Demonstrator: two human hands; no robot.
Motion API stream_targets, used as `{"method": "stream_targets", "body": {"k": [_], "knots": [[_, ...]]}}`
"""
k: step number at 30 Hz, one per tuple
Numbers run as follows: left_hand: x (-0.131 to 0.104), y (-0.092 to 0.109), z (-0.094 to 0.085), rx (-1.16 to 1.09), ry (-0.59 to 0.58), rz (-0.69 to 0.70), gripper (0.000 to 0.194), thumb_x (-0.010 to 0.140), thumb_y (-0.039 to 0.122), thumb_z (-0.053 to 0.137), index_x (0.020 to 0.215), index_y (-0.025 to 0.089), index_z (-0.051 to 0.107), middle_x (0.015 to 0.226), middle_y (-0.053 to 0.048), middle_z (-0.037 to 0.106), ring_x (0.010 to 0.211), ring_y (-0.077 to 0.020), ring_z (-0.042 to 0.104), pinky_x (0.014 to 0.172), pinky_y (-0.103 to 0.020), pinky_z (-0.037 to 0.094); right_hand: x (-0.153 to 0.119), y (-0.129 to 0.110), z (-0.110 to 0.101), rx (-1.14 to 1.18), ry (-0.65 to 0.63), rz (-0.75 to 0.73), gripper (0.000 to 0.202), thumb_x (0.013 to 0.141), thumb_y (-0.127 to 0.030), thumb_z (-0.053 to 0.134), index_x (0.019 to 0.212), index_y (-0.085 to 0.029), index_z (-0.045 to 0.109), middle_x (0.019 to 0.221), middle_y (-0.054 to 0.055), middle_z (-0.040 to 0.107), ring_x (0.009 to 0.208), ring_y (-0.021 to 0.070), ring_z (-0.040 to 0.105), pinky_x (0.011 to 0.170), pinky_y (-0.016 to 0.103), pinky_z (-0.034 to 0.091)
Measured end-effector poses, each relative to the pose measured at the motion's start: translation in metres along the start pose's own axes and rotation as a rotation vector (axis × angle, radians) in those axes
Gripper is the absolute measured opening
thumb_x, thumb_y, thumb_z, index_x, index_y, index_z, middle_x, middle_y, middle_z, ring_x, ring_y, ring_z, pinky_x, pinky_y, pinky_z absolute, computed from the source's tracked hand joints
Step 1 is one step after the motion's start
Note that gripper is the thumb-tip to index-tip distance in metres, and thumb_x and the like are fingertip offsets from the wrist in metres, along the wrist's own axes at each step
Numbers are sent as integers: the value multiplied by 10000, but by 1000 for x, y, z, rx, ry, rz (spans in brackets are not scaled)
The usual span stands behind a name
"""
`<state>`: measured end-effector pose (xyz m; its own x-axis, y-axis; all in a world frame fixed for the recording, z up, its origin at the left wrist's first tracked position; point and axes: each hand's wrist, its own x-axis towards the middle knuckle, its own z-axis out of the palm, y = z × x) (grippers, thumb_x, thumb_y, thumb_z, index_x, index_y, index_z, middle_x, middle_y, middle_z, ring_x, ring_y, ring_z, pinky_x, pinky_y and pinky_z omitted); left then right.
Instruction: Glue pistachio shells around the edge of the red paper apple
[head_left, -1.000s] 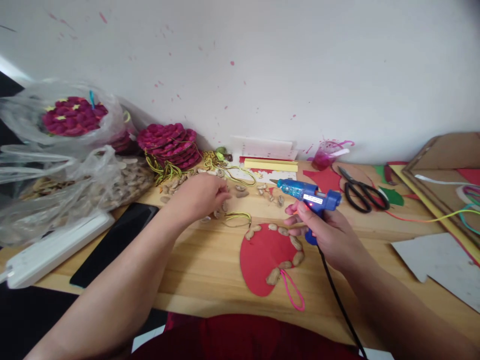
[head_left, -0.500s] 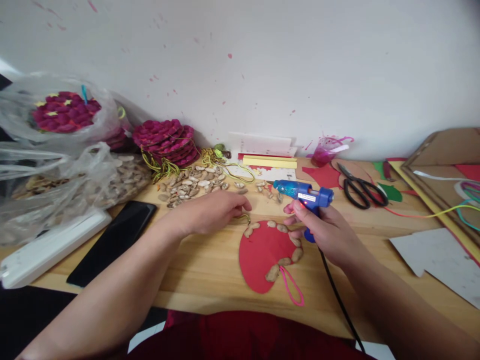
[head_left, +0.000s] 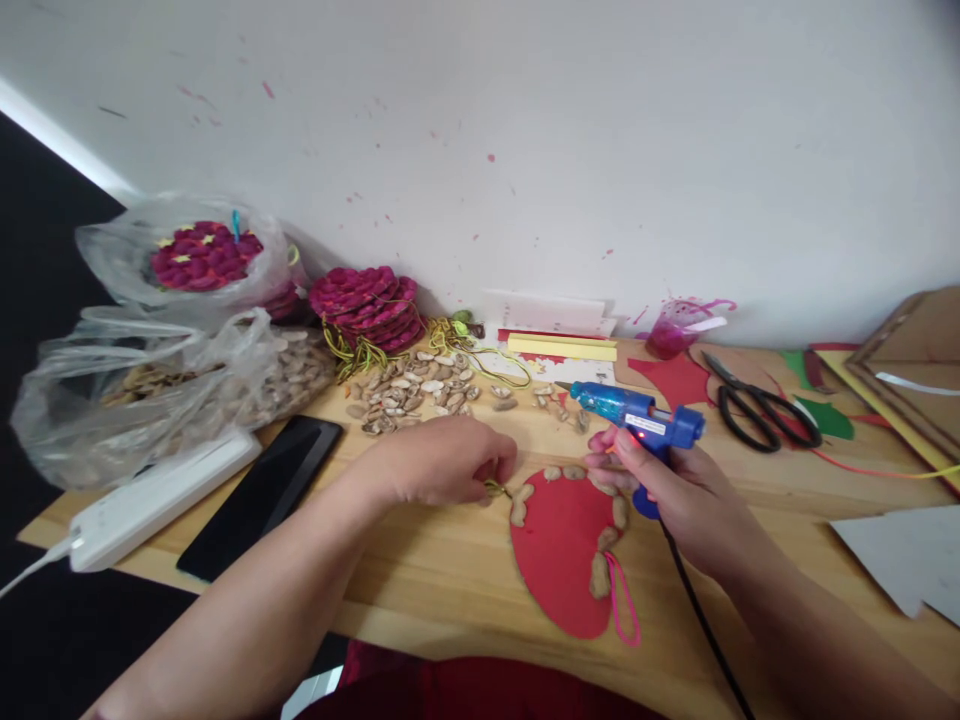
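Note:
A blue glue gun (head_left: 637, 415) with a small red light is in my right hand (head_left: 675, 490), its nozzle pointing left. Below it on the wooden table lies a red cutout (head_left: 562, 560), edged along its top and right side with peanut shells (head_left: 600, 575). A pink loop (head_left: 624, 600) sticks out at its lower right. My left hand (head_left: 454, 460), fingers curled together, is at the cutout's upper left, by a yellow-green cord (head_left: 495, 488). What its fingertips hold, if anything, is hidden. Loose peanut shells (head_left: 420, 385) are spread behind this hand.
A black phone (head_left: 262, 495), a white power strip (head_left: 161, 500) and plastic bags (head_left: 142, 390) are on the left. Purple-red stacked discs (head_left: 364, 305) stand behind. Scissors (head_left: 765, 405), a pink-stained cup (head_left: 670, 328) and cardboard (head_left: 919, 350) are on the right.
The view has shifted, so things appear lower and further right. The red cutout has turned slightly. My left fingers have curled in and moved nearer the cord. My right hand still holds the glue gun.

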<state>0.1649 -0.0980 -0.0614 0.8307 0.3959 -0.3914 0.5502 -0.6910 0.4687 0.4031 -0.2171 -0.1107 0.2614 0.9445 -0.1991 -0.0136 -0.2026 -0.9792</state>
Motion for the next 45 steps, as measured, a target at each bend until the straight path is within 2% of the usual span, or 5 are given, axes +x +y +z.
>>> {"method": "stream_targets", "body": {"k": [5, 9, 15, 33, 45], "knots": [[-2, -4, -4, -38, 16, 27, 214, 790, 138, 680, 951, 243, 775, 789, 30, 737, 686, -123, 622, 622, -225, 390, 2, 0, 3, 28, 39, -32, 440, 802, -613, 772, 960, -203, 736, 1001, 94, 751, 965, 273, 743, 886, 430, 638], [0, -23, -14, 151, 409, -241, 284, 917, 361, 584, 769, 194, 760, 732, -40, 731, 686, -185, 634, 636, -280, 413, 1, -3, 4, 25, 57, -44, 450, 781, -632, 778, 932, -210, 737, 961, 89, 754, 949, 275, 743, 867, 434, 642], [-4, -47, -25, 270, 844, -527, 332, 927, 207, 500, 1130, 210, 762, 1161, -86, 769, 1057, -261, 693, 880, -339, 481, 1, -3, 2, -24, 80, -42, 492, 789, -658, 755, 978, -204, 735, 974, 96, 761, 892, 247, 741, 803, 373, 640], [-8, -40, -25, 138, 788, -374, 281, 895, 280, 560, 953, 189, 819, 797, -54, 781, 636, -187, 627, 697, -309, 457, 1, -1, 0, -38, 91, -47, 444, 802, -637, 759, 957, -222, 738, 1000, 51, 749, 862, 185, 728, 762, 278, 619], [-18, -36, -31, -43, 1079, -456, 233, 830, 295, 623, 898, 189, 819, 743, -31, 771, 627, -163, 628, 648, -270, 461, 2, -2, 0, -48, 86, -76, 478, 798, -641, 759, 969, -196, 726, 965, 74, 742, 829, 201, 710, 756, 324, 621]]}}
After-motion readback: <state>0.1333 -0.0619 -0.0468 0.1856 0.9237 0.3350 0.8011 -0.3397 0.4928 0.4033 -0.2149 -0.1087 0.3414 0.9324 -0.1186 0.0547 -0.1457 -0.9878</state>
